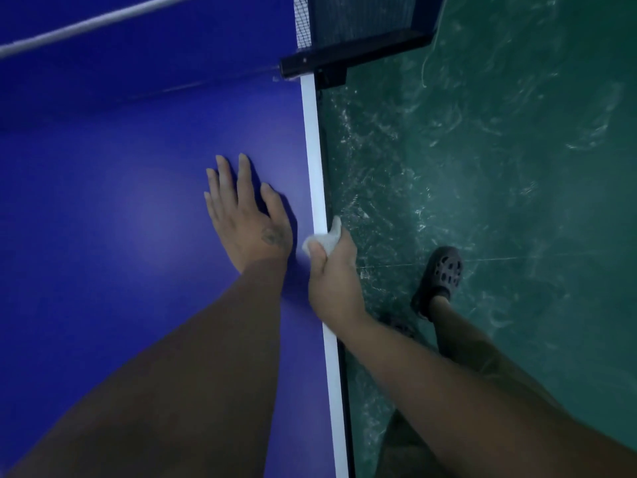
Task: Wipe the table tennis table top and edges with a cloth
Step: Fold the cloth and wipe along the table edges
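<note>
Right hand grips cloth; left hand flat on table

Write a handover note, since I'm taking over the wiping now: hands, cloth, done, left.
Left hand: flat on the blue top, fingers straight, holding nothing.
Right hand: grips the cloth against the white edge, short of the net post.
Done: the picture does not show which parts are wiped.
Left: probably the edge up to the post, then any unwiped top.
</note>
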{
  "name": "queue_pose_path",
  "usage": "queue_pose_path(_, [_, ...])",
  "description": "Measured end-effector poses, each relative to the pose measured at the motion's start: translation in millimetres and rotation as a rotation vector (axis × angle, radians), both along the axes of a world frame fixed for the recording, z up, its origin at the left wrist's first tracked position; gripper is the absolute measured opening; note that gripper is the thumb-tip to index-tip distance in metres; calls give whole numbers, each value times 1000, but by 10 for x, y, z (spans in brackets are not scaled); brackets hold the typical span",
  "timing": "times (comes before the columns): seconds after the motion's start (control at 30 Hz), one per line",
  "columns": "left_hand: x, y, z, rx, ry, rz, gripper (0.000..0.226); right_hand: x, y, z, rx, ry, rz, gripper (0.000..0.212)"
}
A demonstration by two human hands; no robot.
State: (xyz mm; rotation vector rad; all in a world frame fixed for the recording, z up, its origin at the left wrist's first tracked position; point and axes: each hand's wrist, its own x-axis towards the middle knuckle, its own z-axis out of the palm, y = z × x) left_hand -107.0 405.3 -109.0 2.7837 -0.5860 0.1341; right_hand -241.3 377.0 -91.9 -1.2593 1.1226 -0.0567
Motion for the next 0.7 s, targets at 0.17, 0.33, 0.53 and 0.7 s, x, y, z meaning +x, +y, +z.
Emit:
queue_pose_path(0.17, [9, -3, -4, -28, 18, 7, 55, 810, -784, -85, -33, -19, -28, 62])
queue_pose_path(0.33, [20, -11, 39, -2, 19, -7, 54, 451, -540, 31, -65, -39, 43, 68])
queue_pose_path(0.53, [30, -28, 79, 14, 34, -16, 53, 393, -409, 55, -36, 16, 22, 66])
queue_pose_path(0.7, [34, -33, 75, 5, 32, -20, 53, 1123, -1093, -35, -36, 9, -44, 59])
